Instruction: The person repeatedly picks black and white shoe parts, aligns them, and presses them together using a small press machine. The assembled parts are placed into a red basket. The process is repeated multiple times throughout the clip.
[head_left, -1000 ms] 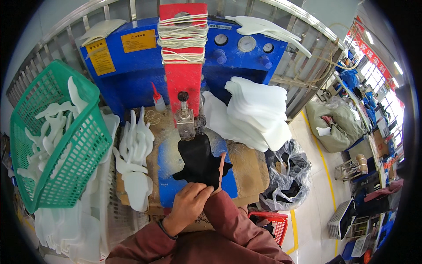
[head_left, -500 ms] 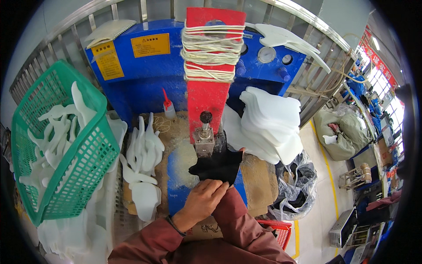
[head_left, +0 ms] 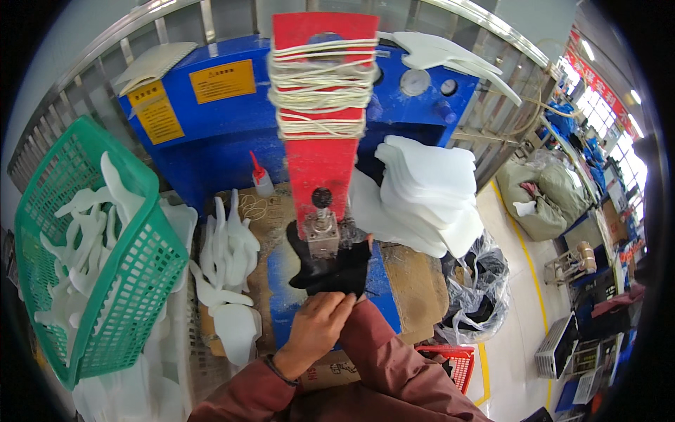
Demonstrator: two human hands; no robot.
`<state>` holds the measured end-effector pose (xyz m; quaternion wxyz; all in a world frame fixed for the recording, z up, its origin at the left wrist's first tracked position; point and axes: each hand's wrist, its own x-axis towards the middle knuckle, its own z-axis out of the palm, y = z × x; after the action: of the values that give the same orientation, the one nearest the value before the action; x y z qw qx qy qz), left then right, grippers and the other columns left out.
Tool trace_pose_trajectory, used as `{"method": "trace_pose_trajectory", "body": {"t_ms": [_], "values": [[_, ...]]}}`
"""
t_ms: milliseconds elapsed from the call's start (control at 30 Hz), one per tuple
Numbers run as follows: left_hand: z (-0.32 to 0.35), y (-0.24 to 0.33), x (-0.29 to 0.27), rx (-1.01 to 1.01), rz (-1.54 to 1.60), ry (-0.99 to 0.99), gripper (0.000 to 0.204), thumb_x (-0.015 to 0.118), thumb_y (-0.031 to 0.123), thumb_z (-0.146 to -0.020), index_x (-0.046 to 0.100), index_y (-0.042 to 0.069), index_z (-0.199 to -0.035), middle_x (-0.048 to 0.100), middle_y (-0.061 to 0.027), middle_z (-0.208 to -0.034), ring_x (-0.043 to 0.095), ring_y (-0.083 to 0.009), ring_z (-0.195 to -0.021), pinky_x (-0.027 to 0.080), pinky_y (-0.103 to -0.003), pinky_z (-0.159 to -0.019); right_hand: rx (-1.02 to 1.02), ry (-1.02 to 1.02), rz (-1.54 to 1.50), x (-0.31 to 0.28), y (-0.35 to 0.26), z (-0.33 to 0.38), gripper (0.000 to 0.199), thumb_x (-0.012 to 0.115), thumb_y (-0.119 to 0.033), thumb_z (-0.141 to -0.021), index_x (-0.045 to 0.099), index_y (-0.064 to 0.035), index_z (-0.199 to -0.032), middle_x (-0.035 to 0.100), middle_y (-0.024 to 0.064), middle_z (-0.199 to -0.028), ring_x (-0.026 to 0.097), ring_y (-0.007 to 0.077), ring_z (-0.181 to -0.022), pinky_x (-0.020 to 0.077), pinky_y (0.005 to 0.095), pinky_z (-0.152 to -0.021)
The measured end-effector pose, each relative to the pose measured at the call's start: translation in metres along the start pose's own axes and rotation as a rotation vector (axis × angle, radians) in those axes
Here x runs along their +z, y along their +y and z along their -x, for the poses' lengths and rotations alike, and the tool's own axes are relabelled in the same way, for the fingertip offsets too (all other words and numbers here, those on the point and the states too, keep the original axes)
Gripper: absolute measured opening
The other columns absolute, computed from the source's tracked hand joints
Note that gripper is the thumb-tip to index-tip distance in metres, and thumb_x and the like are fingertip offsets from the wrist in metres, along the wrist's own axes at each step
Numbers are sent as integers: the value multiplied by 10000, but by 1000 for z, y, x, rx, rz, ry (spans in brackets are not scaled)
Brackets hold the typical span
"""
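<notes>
A black, fabric-like piece with a wavy outline lies beneath the metal head at the end of a red machine arm. Fingers bent and close together, my left hand grips the piece's near edge. My right hand is mostly hidden by the black piece; only a fingertip shows at its far right edge, and its finger pose is out of sight. Below the piece is a blue work surface with pale dust. White curved, foam-like pieces lie left of it.
A green basket of white curved pieces stands at left. Stacked white sheets sit right of the arm, above a plastic-lined bin. A red-tipped bottle stands near the blue machine body. A red basket is low right.
The black piece has slid farther under the metal head, and a lobe of it now shows left of the head. My left hand has moved with it. The whole view has shifted slightly.
</notes>
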<state>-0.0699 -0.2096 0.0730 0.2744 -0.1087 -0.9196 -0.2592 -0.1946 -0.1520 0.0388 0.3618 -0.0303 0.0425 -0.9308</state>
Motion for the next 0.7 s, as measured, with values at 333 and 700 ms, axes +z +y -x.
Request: {"method": "trace_pose_trajectory", "body": {"t_ms": [333, 700], "values": [[28, 14, -26, -56, -20, -14, 307, 670, 2, -841, 731, 18, -1142, 645, -75, -997, 668, -249, -860, 567, -352, -745, 194, 106, 4, -17, 22, 17, 770, 387, -732, -1023, 621, -54, -1302, 712, 105, -1115, 684, 240, -989, 561, 356, -907], [47, 44, -32, -36, 52, -97, 316, 684, 5, -851, 731, 29, -1162, 641, -72, -1019, 669, -241, -866, 570, -343, -752, 317, 92, 95, -7, 10, 68, 817, 298, -711, -1052, 488, -58, -1505, 621, 131, -1408, 627, 277, -1210, 497, 407, -1066]]}}
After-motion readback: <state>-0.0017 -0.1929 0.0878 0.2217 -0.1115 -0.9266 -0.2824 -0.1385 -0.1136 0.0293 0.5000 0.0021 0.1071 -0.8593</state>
